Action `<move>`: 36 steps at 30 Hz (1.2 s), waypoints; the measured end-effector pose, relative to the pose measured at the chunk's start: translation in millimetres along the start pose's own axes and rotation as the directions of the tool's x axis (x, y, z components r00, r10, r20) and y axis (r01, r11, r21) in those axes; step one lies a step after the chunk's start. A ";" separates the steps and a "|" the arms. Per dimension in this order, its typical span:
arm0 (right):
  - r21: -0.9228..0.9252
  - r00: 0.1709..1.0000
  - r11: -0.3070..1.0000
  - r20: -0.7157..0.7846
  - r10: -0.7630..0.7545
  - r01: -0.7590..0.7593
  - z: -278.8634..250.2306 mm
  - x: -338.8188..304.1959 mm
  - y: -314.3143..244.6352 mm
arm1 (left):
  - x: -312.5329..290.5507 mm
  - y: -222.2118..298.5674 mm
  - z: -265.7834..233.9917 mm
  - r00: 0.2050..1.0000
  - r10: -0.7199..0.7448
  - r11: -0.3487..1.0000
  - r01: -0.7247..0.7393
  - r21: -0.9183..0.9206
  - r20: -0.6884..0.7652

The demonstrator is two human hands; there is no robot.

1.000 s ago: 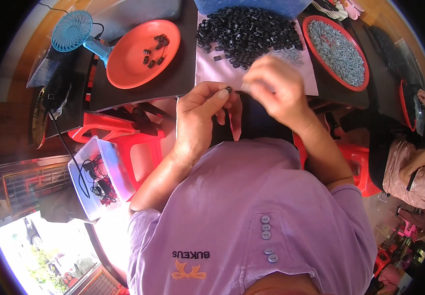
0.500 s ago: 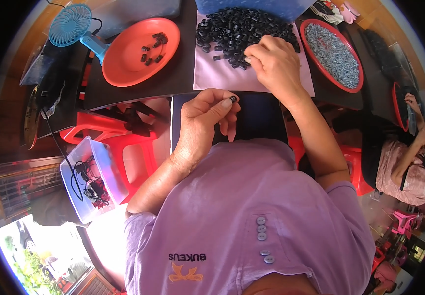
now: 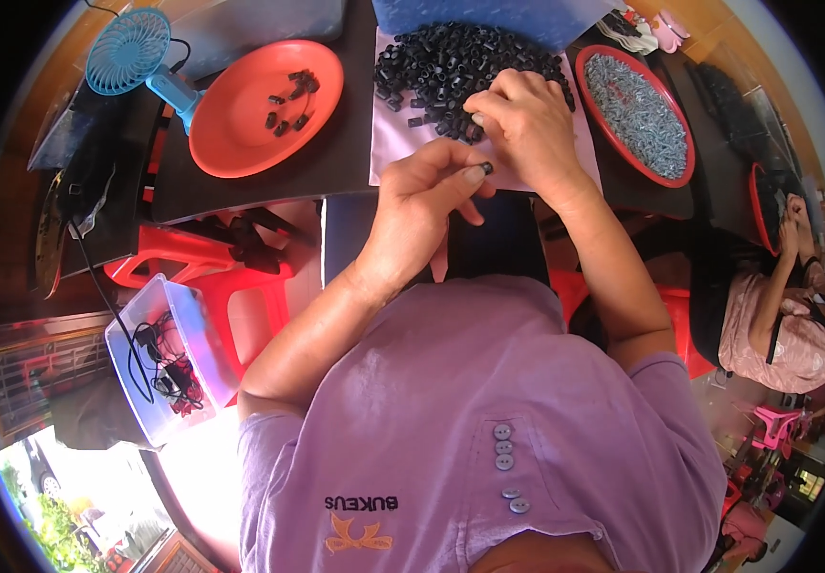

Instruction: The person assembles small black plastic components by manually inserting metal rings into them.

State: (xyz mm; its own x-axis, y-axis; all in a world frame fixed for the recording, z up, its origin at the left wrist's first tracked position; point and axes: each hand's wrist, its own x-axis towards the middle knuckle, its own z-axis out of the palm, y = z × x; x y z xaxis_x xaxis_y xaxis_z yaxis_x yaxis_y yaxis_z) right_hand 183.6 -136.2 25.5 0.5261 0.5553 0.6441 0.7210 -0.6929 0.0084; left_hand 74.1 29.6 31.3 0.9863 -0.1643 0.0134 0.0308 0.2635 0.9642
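Between thumb and forefinger, my left hand (image 3: pixel 422 201) pinches a small black tubular part (image 3: pixel 486 168), just in front of the table edge. My right hand (image 3: pixel 532 129) reaches over the near side of a heap of short black tubular pieces (image 3: pixel 441 67). Its fingers are bent and drawn together at the heap's edge; whatever lies between them is hidden. The two hands are close together, the left one lower. Under the heap lies a pale pink cloth (image 3: pixel 393 158).
An orange-red basin (image 3: pixel 222 143) with several dark parts stands left, beside a blue fan (image 3: pixel 131 53). A red tray (image 3: pixel 685 172) of silvery screws (image 3: pixel 637 115) sits right. A blue bin (image 3: pixel 498 19) backs the heap. Another person (image 3: pixel 785 334) works at far right.
My left hand has moved up and right with the black part, closer to my right hand. My right hand stays at the heap with a slight shift. The whole view has tilted slightly.
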 end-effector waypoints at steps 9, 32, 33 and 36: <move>0.092 0.999 0.996 0.029 -0.019 0.016 -4.0 -0.4 4.8 | 23.6 1.2 -16.0 0.993 -0.053 0.997 0.045 -0.068 -0.105; 0.014 0.999 0.999 0.033 -0.034 0.033 2.5 -3.6 -3.3 | 19.1 10.1 -20.3 0.958 0.085 0.968 -0.144 -0.203 -0.273; 0.043 0.999 0.999 0.050 -0.019 0.017 -0.5 -3.0 -3.8 | 18.3 8.9 -19.4 0.956 0.071 0.972 -0.131 -0.196 -0.286; 0.040 0.995 0.999 0.095 -0.022 0.018 -4.5 -0.4 -2.5 | 16.7 5.6 -17.1 0.955 0.056 0.975 -0.116 -0.191 -0.292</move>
State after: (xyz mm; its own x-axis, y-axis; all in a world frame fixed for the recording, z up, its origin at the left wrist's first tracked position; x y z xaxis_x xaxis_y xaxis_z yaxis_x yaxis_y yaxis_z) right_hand 179.6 -136.7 28.7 0.5504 0.6117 0.5682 0.7482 -0.6634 -0.0105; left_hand 93.5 44.5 32.4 0.9907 0.1357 -0.0107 -0.0531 0.4576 0.8876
